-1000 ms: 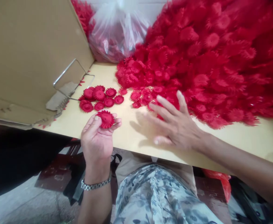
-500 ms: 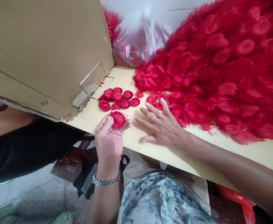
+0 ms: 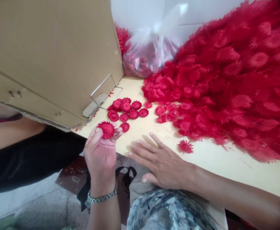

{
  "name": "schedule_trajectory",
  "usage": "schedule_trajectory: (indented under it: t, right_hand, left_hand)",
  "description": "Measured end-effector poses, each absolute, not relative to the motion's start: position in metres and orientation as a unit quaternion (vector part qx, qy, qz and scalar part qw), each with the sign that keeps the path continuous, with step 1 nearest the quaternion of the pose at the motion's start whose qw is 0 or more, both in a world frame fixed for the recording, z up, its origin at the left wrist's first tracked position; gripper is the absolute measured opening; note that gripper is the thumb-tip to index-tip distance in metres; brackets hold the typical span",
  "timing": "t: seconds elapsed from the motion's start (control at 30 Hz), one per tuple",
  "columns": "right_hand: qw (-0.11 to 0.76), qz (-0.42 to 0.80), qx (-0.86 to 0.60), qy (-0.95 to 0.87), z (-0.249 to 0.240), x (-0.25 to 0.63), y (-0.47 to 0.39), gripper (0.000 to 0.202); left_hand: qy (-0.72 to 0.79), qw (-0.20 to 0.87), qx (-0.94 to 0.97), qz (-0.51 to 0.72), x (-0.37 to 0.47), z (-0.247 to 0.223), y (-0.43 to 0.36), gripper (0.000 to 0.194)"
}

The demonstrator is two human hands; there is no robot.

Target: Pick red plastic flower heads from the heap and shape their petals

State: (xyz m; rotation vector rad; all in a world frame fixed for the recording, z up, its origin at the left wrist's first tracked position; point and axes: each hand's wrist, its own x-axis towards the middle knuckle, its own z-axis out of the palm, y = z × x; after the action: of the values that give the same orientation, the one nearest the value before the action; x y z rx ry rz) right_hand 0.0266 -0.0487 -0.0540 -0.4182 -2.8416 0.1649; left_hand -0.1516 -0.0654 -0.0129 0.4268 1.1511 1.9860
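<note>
Left grip holding flower disc: round, vivid red, matte, toothed all around. Right grip spread wide.

The surface is pale yellow and smooth, with a bare strip along its front edge; a large heap of red flowers covers its right and back; a clear, knotted bag of red pieces sits at the back, beside the heap; a brown carton stands at the left; between carton and heap lies a cluster of red discs, one more disc just in front; a lone flower lies before the heap.
</note>
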Motion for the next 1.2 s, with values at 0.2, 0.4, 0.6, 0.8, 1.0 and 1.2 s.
schedule_trajectory:
  t: [0.2, 0.4, 0.6, 0.8, 1.0, 1.2]
  right_hand:
    - [0.121, 0.036, -0.198, -0.972, -0.068, 0.034, -0.021, 0.072]
    - [0.110, -0.049, -0.294, -0.948, -0.064, 0.083, 0.008, 0.068]
    - [0.140, -0.094, -0.357, -0.919, -0.043, 0.117, 0.023, 0.045]
    - [0.143, -0.067, -0.321, -0.934, -0.037, 0.138, -0.002, 0.040]
    - [0.150, -0.093, -0.346, -0.921, -0.041, 0.155, -0.006, 0.028]
    - [0.338, -0.012, -0.379, -0.861, -0.020, 0.144, -0.003, 0.025]
  left_hand:
    - [0.472, 0.400, 0.175, 0.766, -0.149, -0.015, -0.064, 0.010]
    - [0.482, 0.411, 0.190, 0.750, -0.137, -0.017, -0.060, 0.017]
    - [0.461, 0.476, 0.189, 0.725, -0.104, -0.018, -0.055, 0.014]
    - [0.436, 0.588, 0.132, 0.669, -0.068, -0.023, -0.047, 0.008]
    - [0.438, 0.648, 0.148, 0.605, -0.044, -0.030, -0.046, 0.009]
    - [0.409, 0.671, 0.167, 0.595, -0.027, -0.032, -0.044, 0.011]
